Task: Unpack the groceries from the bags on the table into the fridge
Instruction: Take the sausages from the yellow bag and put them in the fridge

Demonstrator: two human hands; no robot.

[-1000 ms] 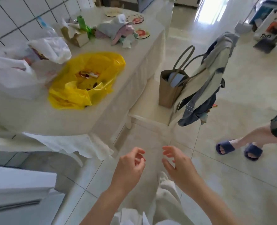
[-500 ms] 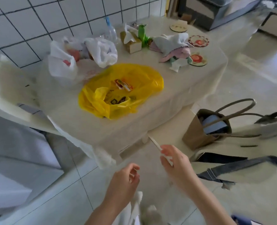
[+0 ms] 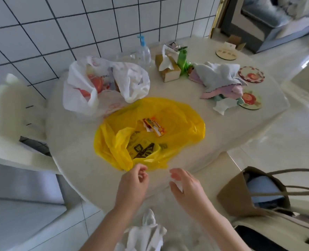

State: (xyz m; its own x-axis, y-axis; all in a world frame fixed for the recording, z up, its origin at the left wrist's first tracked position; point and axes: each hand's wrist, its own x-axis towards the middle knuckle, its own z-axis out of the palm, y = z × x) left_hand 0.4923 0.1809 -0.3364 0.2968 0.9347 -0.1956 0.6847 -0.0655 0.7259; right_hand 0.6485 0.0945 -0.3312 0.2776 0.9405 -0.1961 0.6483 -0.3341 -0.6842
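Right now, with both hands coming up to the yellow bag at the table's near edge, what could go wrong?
1. The yellow bag lies flat and open near the table edge; tugging one side might spill the small orange packet.
2. Neither the left hand nor the right hand has a grip yet, and thin plastic may slip.
3. The white bag slumps against the yellow one, so dragging could tip its contents.
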